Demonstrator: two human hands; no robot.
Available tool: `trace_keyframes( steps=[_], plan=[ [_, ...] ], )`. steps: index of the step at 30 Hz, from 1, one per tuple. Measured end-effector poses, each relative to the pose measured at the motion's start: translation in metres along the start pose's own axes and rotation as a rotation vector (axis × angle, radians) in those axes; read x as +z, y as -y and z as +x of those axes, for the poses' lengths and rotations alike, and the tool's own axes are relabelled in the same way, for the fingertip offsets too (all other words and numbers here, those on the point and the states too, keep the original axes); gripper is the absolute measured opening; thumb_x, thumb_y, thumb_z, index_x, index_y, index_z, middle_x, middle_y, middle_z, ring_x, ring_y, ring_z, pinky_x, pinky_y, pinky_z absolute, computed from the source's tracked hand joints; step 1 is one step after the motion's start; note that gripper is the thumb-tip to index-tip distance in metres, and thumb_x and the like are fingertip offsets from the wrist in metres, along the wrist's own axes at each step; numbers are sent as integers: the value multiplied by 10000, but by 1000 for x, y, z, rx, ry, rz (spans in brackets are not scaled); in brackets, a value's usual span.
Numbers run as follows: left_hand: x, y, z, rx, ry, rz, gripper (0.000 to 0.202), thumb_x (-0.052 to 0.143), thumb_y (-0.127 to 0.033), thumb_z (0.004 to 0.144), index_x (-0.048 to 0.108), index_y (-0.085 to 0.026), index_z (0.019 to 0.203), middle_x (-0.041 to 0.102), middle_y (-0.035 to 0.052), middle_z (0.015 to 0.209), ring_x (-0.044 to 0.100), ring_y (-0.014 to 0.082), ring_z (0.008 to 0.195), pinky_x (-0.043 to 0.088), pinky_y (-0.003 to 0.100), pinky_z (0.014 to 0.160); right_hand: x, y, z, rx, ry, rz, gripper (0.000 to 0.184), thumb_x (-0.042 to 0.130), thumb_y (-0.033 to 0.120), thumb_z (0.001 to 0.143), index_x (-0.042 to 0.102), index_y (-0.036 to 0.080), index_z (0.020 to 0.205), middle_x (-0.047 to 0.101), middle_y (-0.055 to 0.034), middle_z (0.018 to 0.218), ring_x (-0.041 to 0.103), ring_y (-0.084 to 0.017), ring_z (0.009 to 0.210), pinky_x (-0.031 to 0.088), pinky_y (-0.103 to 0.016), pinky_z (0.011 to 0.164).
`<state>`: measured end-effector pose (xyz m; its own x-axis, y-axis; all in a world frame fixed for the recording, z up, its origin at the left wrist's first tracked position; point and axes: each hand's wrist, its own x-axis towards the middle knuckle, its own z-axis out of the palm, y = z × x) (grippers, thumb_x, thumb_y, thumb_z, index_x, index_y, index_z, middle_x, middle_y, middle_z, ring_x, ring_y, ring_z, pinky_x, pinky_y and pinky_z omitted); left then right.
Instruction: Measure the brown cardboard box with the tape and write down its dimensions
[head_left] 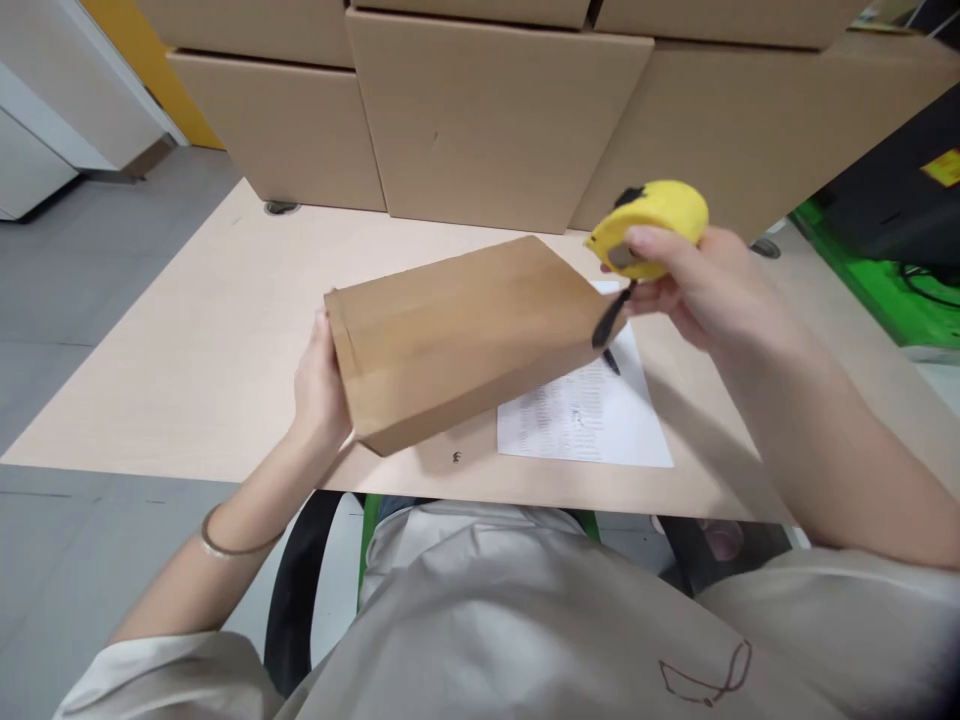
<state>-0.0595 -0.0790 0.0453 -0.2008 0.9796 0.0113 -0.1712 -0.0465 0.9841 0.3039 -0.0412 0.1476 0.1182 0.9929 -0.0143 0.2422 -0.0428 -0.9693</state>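
A brown cardboard box [465, 340] is held tilted above the table in front of me. My left hand [321, 385] grips its left end, the fingers partly hidden behind the cardboard. At the right end, my right hand [686, 275] is closed around a yellow tape measure [664, 215]. A black wrist strap [611, 318] dangles from the tape measure in front of the box's right end. Some fingers of my right hand reach close to that end; whether they touch it I cannot tell. No drawn-out blade is visible.
Beneath the box's right part lies a printed sheet [585, 425] with a black pen [612, 360] on it. Large cardboard boxes [495, 115] are stacked along the back of the pale table [187, 320]. A small dark mark or object [456, 457] is near the front edge.
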Motion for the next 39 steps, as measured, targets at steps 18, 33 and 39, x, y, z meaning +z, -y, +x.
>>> trace_keyframes(
  steps=[18, 33, 39],
  plan=[
    [1, 24, 50, 1, 198, 201, 770, 854, -480, 852, 646, -294, 1570, 444, 116, 1855, 239, 397, 1790, 250, 556, 1438, -2, -38, -45, -11, 51, -2, 258, 885, 469, 893, 776, 268, 1012, 810, -55, 917, 741, -247, 689, 622, -378, 644],
    [6, 33, 39, 93, 193, 42, 982, 929, -381, 765, 493, -294, 1640, 509, 145, 1806, 418, 350, 1727, 295, 494, 1432, 199, 17, 47, -269, 620, -211, 493, 895, 658, 878, 596, 267, 908, 641, 9, 728, 532, -148, 573, 392, -276, 430],
    [1, 40, 40, 88, 217, 30, 1196, 925, -355, 775, 302, -384, 1796, 371, 79, 1900, 228, 317, 1800, 212, 492, 1459, 171, 13, 46, -232, 658, -179, 431, 957, 534, 862, 645, 243, 924, 632, 1, 726, 520, -133, 554, 400, -266, 442]
  ],
)
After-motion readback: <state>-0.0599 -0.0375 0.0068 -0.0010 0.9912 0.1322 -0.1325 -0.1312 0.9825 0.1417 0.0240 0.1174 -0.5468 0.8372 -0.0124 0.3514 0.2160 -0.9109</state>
